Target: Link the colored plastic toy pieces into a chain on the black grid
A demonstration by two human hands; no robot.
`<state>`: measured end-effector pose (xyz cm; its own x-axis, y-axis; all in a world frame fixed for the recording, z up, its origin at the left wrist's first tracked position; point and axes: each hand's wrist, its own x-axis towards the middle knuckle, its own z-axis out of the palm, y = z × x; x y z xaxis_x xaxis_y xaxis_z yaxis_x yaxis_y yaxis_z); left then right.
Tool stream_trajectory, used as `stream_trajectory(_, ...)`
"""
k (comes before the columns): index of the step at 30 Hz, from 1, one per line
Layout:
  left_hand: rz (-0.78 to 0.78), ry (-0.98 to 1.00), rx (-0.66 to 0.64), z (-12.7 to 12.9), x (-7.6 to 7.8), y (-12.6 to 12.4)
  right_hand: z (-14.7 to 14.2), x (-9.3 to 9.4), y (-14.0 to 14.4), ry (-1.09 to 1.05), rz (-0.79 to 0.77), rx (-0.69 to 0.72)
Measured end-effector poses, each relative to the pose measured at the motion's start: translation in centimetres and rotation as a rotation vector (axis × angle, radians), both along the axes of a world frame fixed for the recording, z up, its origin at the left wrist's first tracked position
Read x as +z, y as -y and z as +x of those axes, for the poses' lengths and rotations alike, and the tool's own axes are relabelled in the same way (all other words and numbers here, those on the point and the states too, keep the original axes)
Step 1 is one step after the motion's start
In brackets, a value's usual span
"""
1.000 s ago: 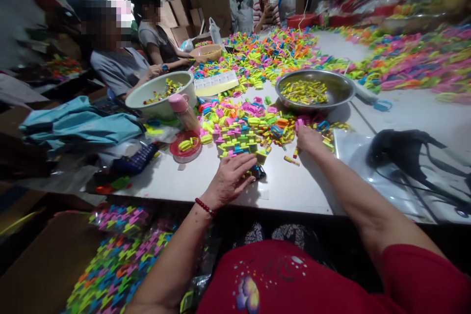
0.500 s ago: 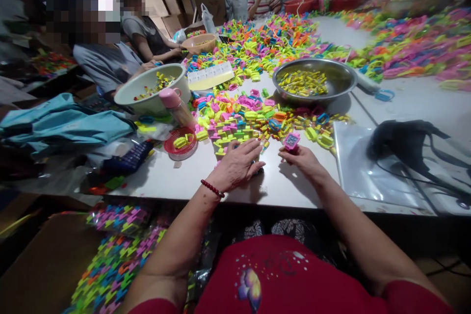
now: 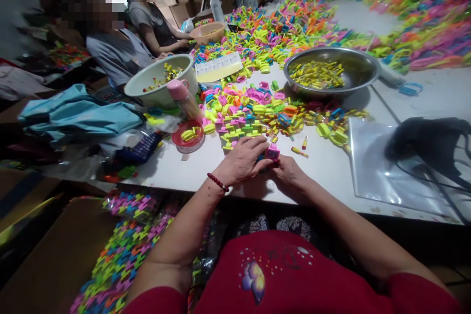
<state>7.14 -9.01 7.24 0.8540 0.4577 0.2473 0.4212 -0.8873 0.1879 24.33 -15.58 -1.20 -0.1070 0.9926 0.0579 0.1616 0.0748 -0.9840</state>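
Note:
My left hand [image 3: 245, 161], with a dark red bead bracelet, lies over the near end of tightly lined-up toy watches [image 3: 241, 130], mostly yellow and pink. Its fingers are stretched out and the thumb stands apart. Something blue shows in part beneath it; the rest is hidden. Beside the left fingertips, my right hand [image 3: 289, 171] pinches a pink toy watch [image 3: 273, 152] with a square face. Two small yellow-and-red tubes [image 3: 300, 152] lie loose to the right of the hands.
Beyond are a steel bowl [image 3: 331, 71] and green basin [image 3: 162, 81] of small tubes, a pink-capped bottle [image 3: 184, 100] and a red basket [image 3: 188, 136]. A plastic bag [image 3: 386, 171] lies right. Co-workers [image 3: 117, 54] sit left. Colourful toys [image 3: 272, 34] heap the table's far part.
My right hand has moved left with the pink toy watch, bringing it against the left hand's fingertips. My left hand stays over the lined-up toys. The camera view has shifted slightly.

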Motion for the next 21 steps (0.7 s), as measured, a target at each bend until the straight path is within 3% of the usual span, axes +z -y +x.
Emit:
stream_trajectory(5, -0.01, 0.013, -0.01, -0.1, -0.1, 0.0, 0.9, -0.4, -0.6, 0.262, 0.097, 0.027)
stream_trajectory(15, -0.025, 0.0, -0.03, -0.1, 0.0, -0.1, 1.9, -1.7, -1.4, 0.417, 0.178, 0.13)
stream_trajectory(18, -0.018, -0.024, -0.033, -0.1, 0.0, -0.1, 1.7, -1.9, -1.6, 0.467, 0.154, 0.164)
stream_trajectory(21, -0.005, -0.068, -0.052, -0.1, 0.0, -0.3, 1.1, -1.9, -1.4, 0.437, 0.077, 0.11)
